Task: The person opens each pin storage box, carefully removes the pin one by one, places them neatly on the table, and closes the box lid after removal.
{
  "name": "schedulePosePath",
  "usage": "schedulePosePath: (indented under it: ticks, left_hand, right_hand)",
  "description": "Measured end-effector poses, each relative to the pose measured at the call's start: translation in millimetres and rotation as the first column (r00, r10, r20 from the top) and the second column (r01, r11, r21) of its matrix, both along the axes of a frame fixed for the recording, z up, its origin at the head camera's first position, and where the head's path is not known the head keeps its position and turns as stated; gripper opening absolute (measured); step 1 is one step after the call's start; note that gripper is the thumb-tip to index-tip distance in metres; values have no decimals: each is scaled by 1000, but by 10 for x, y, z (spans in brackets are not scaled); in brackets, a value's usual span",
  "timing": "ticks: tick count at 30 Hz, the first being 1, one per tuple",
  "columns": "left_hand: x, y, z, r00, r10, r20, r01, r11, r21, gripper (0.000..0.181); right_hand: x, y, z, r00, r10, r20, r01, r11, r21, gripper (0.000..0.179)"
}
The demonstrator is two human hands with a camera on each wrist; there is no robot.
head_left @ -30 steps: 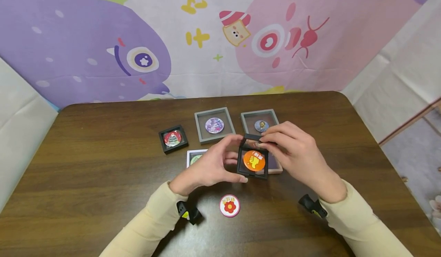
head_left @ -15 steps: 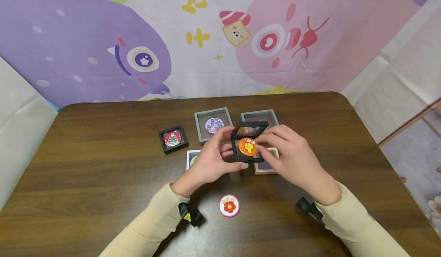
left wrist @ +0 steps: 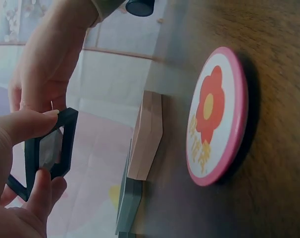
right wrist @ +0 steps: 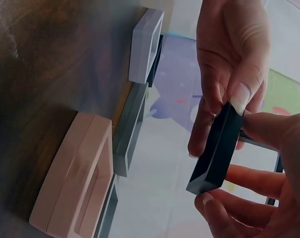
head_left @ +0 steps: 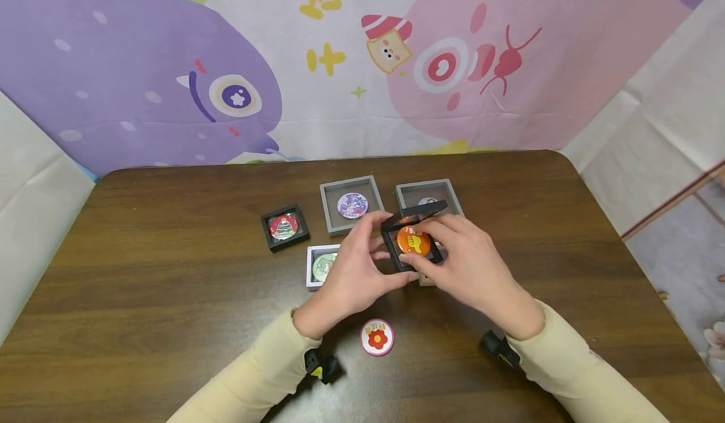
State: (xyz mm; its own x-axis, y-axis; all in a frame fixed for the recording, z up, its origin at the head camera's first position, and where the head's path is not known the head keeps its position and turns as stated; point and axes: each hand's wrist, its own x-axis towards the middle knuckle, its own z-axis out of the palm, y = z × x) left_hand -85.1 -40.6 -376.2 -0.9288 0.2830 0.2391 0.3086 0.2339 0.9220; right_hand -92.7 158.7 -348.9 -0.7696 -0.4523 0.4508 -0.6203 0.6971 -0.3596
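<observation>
My left hand (head_left: pixel 357 270) grips a small black display case (head_left: pixel 393 250) above the table, its thumb along the near edge and its fingers behind. The hinged lid (head_left: pixel 423 211) is tilted up, part way over the case. Inside lies a round orange badge (head_left: pixel 412 242) with a yellow figure. My right hand (head_left: pixel 472 253) reaches in from the right, thumb and fingers pinching the badge at opposite edges. In the right wrist view the black case (right wrist: pixel 217 151) is seen from its side, hiding the badge. A white badge (head_left: pixel 377 337) with a red flower lies on the table nearer me.
Behind the hands stand two grey cases, one with a purple badge (head_left: pixel 352 206). A black case holds a red badge (head_left: pixel 284 227), and a white-rimmed case a green badge (head_left: pixel 323 267). A pinkish case (right wrist: pixel 71 173) lies mostly hidden under my right hand. A printed cloth (head_left: pixel 340 108) hangs behind.
My right hand has let go of the lid and moved onto the orange badge. The lid was raised further half a second ago and now leans lower over the case.
</observation>
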Motion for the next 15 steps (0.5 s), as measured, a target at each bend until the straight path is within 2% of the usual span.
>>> schedulePosePath:
  ticks: [7,15]
  left_hand:
    - [2,0,1,1000,-4,7,4,1000,-23,85]
    - [-60,-52,-4,1000,-3,-8,3,999,-53,83]
  right_hand:
    - [-1,-11,8,1000,-7,1,7,1000,27,41]
    - [-15,11,14,1000,15,20,-15,1000,-11,34]
